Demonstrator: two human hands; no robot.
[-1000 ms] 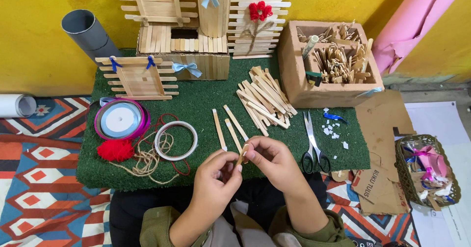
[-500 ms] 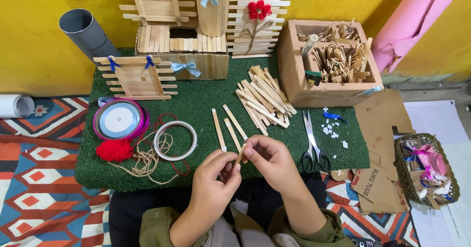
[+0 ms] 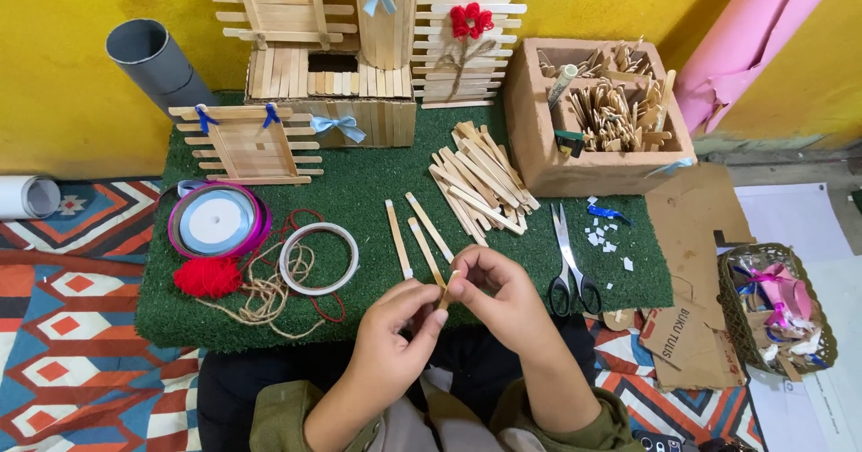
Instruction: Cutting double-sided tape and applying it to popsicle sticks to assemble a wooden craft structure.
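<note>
Pinching a small wooden craft stick [image 3: 446,290] between them, the left hand [image 3: 395,340] and right hand [image 3: 503,295] meet just above the near edge of the green turf mat [image 3: 359,183]. Both sets of fingers are closed on the stick, the right hand's curled over its upper part, the left's thumb and forefinger at its lower end. Three loose sticks [image 3: 413,236] lie on the mat just beyond the hands, with a larger stick pile [image 3: 480,178] farther off and scissors [image 3: 566,263] to the right. It looks like a handling or fitting step on this single stick; the next move probably calls for a steady grip and careful alignment, since the piece is thin.
</note>
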